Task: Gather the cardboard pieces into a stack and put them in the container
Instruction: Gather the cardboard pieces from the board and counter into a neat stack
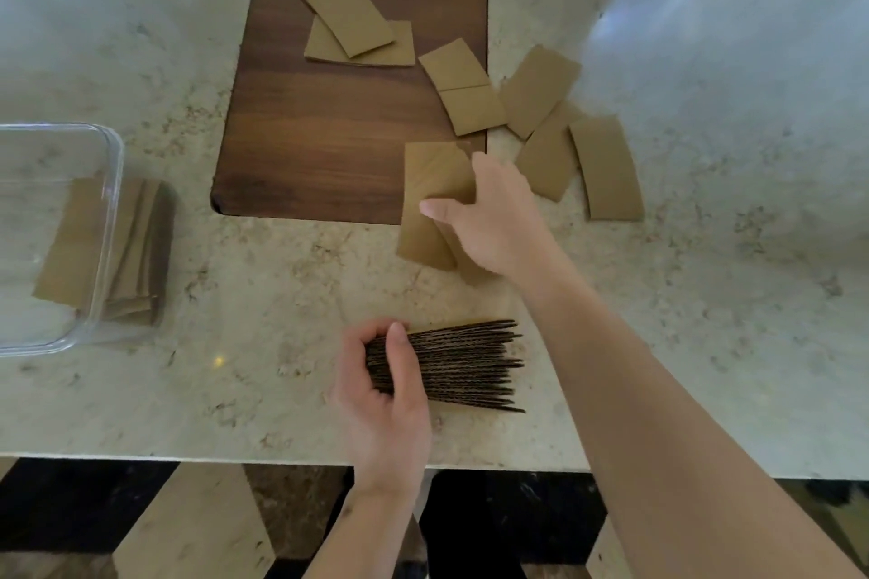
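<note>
Hands: left hand (385,383) near the counter's front edge, fingers curled round the left end of an on-edge stack (451,367); right hand (489,216) reached farther out, thumb and fingers pinching a loose cardboard piece (435,174).
Container (101,221): clear, far left on the counter (235,343); a few cardboard pieces show in or behind it, and through the wall I cannot tell which.
Wooden board (329,132): centre, far side; two overlapped pieces (352,21) on it, two more (463,85) straddling its right edge.
Stack: long axis runs left to right, free end pointing right, just near of the right hand.
Pinched piece: lies at the board's near right corner, long axis running near to far, over another piece.
Right cluster (573,136): four loose pieces on bare counter, right of the board.
Key relation: remaining pieces lie far and right of the stack, so the right hand is nearer them; the container lies well left, on the left hand's side.
Stage, as I judge it: gathering is partway, nothing carried to the container yet.
</note>
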`<state>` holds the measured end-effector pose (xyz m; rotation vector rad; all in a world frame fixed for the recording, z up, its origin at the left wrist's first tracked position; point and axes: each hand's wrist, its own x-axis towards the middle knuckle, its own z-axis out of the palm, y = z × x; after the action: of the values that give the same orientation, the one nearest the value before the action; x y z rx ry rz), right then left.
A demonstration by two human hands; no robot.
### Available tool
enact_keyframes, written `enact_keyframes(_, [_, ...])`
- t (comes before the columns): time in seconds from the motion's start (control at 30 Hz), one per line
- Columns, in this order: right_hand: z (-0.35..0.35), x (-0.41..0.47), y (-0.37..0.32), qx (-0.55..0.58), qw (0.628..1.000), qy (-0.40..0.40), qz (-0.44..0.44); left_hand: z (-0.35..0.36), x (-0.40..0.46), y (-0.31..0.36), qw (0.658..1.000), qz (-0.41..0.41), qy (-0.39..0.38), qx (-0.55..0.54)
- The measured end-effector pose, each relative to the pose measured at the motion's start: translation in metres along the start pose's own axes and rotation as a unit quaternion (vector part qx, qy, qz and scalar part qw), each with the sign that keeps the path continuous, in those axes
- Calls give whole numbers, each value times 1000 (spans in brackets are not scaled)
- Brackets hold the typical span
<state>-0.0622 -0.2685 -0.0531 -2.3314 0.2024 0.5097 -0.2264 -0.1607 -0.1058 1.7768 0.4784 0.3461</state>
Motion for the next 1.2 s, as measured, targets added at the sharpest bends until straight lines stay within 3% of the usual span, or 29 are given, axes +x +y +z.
enact_keyframes(0.13, [-27, -42, 13, 98, 993, 39, -55, -2, 0, 0, 1000, 12, 0, 7])
enact_keyframes(0.2, [-39, -61, 19, -12, 990, 43, -136, -1, 1, 0, 1000, 9, -3, 4])
enact_keyframes(0.3, [-41, -75, 13, -236, 938, 12, -253, 0, 2, 1, 1000, 11, -3, 0])
enact_keyframes(0.4, [-13, -81, 1, -268, 911, -68, -305, -2, 0, 1, 999, 24, -21, -4])
enact_keyframes(0.5, [10, -82, -5, -293, 902, -129, -291, -4, -4, -6, 998, 30, -37, -35])
enact_keyframes(0.63, [6, -82, 5, -35, 961, -153, -226, -2, 0, -6, 998, 49, -31, 4])
enact_keyframes(0.77, [0, -90, 39, 80, 979, 53, -181, -1, 0, 0, 997, 58, -28, 43])
enact_keyframes(0.8, [1, -94, 52, 118, 979, 72, -151, -1, 0, 0, 997, 58, -30, 44])
enact_keyframes(0.9, [17, -119, 81, 300, 950, 19, -82, 0, 0, 2, 997, 57, -24, 39])
enact_keyframes(1.03, [51, -151, 90, 364, 922, 55, -121, 9, 0, 3, 998, 46, 15, 27])
enact_keyframes(1.2, [71, -152, 78, 379, 906, 146, -119, 5, -2, 0, 996, 44, 5, -84])
